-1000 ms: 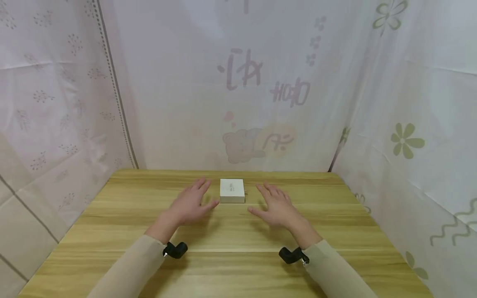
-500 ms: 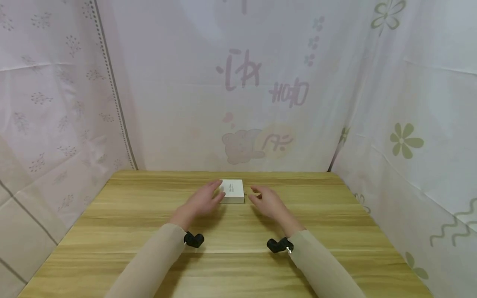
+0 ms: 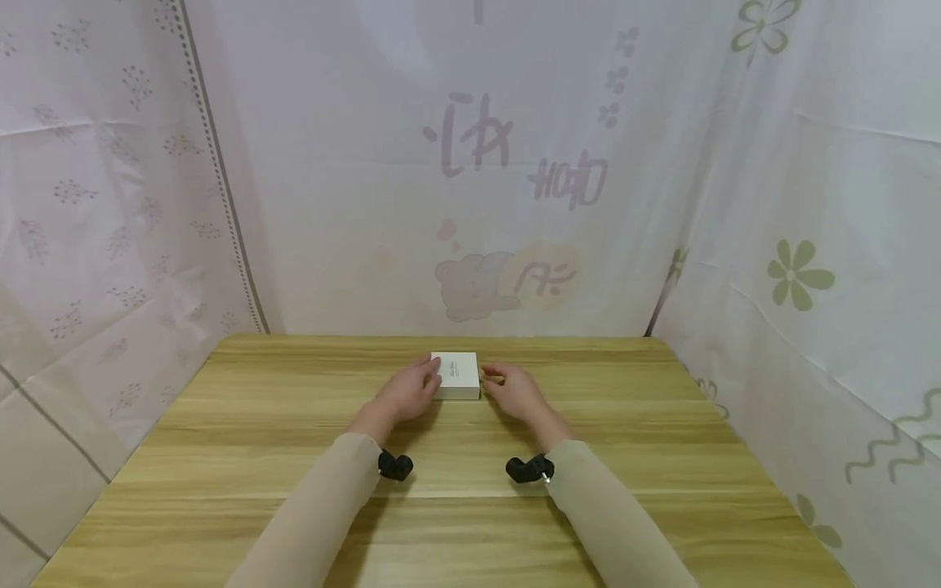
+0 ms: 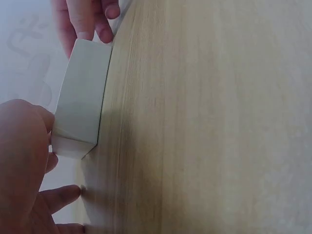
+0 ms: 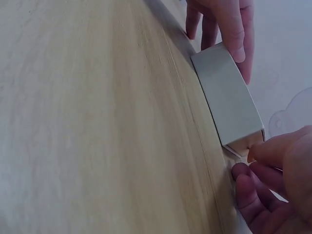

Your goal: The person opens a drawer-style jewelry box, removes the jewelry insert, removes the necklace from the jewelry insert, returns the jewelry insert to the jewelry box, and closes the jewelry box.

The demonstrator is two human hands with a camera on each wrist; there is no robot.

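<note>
Far back on the table [image 3: 456, 531]: white box [image 3: 460, 377], lying flat.
Left hand [image 3: 407, 392]: gripping the box's left end.
Right hand [image 3: 518, 394]: curled at its right end; whether pinching anything, I can't tell.

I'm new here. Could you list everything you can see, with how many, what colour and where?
White box: one, white with small dark print on top, on the table's far part
Table: one, yellowish-brown wood grain, under the box
Hangings: count unclear, whitish with printed patterns, behind the table and at both sides
Wrist devices: two, black, one at each cuff
Sleeves: two, beige, reaching in from the near edge
Left hand: one, bare, gripping the box's left end
Right hand: one, bare, fingers at the box's right end
</note>
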